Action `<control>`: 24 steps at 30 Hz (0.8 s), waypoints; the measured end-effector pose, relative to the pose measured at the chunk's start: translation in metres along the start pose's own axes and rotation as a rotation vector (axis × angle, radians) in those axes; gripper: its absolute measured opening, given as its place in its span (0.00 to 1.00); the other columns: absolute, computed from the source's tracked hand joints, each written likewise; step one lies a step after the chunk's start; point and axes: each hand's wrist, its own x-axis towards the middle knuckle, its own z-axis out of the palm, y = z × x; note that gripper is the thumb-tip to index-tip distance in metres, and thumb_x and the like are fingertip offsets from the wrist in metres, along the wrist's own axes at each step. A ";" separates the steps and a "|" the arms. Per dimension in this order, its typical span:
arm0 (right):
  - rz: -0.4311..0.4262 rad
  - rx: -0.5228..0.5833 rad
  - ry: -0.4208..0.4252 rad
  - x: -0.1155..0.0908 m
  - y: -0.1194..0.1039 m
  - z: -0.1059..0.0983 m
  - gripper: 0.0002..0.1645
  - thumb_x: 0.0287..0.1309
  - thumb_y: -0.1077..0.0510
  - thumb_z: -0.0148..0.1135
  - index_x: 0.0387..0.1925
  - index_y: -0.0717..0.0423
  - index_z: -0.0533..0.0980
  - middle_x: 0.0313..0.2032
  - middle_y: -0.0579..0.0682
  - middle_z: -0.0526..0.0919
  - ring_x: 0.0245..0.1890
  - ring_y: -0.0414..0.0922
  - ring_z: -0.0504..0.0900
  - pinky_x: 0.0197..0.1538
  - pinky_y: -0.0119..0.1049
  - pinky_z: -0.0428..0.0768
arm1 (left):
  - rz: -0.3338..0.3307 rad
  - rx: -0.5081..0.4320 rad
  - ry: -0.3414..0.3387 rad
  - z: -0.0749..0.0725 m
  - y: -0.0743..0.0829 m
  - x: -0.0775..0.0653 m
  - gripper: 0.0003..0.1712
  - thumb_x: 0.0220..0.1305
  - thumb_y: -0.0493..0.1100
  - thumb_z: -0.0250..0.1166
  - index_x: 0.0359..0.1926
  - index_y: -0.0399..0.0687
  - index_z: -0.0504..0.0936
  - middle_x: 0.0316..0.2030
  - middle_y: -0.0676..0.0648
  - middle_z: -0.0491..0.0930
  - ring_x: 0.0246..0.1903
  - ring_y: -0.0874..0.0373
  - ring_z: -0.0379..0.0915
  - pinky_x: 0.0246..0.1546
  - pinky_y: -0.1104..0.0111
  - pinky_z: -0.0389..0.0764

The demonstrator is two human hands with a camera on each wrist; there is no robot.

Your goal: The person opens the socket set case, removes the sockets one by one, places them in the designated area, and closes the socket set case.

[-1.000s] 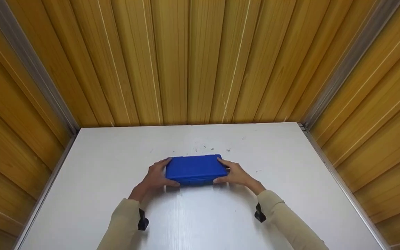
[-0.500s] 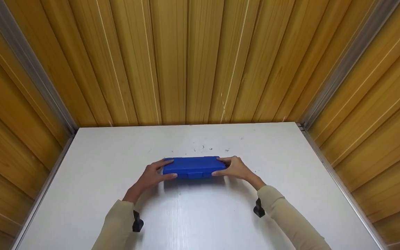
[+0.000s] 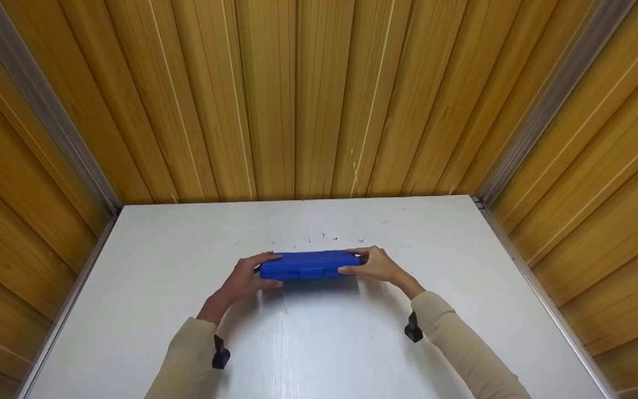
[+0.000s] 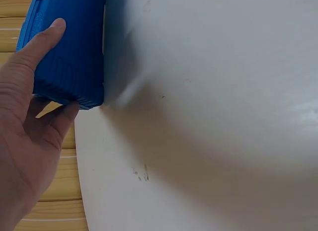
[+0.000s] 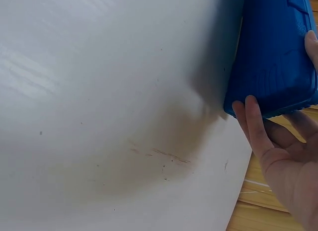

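I have the left hand (image 3: 242, 279) clamped on the left end of the blue case (image 3: 309, 262), its thumb (image 4: 55, 28) on the near side and its other fingers (image 4: 69, 114) at the end and far side. At the right end the right hand (image 3: 379, 266) grips likewise, thumb on the near face. The case lies crosswise over the white bench (image 3: 158, 277), about midway between left and right, its latch (image 3: 311, 274) facing near. I cannot tell whether its underside touches the bench; its shadow falls just below. Small dark marks (image 3: 335, 238) dot the bench just beyond it. Pale sleeves (image 3: 457, 338) cover both arms, with a black device (image 3: 220, 353) at each wrist. Yellow wood-grain walls (image 3: 269, 100) stand left, right and far.
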 end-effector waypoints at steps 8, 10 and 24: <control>-0.027 -0.239 0.058 -0.015 -0.024 0.002 0.39 0.68 0.38 0.61 0.69 0.61 0.72 0.58 0.64 0.83 0.57 0.58 0.80 0.60 0.56 0.79 | -0.058 0.070 0.024 -0.001 0.005 0.001 0.37 0.57 0.52 0.78 0.68 0.54 0.78 0.70 0.39 0.73 0.72 0.35 0.63 0.72 0.37 0.63; -0.025 -0.302 0.127 -0.018 -0.032 0.004 0.36 0.68 0.40 0.62 0.66 0.61 0.75 0.51 0.61 0.87 0.47 0.53 0.81 0.50 0.50 0.82 | -0.064 0.066 0.029 -0.001 0.005 0.001 0.37 0.57 0.53 0.78 0.67 0.55 0.78 0.69 0.40 0.75 0.71 0.36 0.65 0.72 0.37 0.64; 0.002 -0.101 0.315 -0.028 -0.052 0.030 0.25 0.70 0.54 0.63 0.62 0.63 0.77 0.18 0.54 0.86 0.13 0.46 0.85 0.14 0.28 0.75 | -0.050 0.079 0.042 -0.002 0.006 0.004 0.36 0.55 0.53 0.79 0.65 0.55 0.80 0.65 0.40 0.79 0.67 0.37 0.72 0.68 0.39 0.70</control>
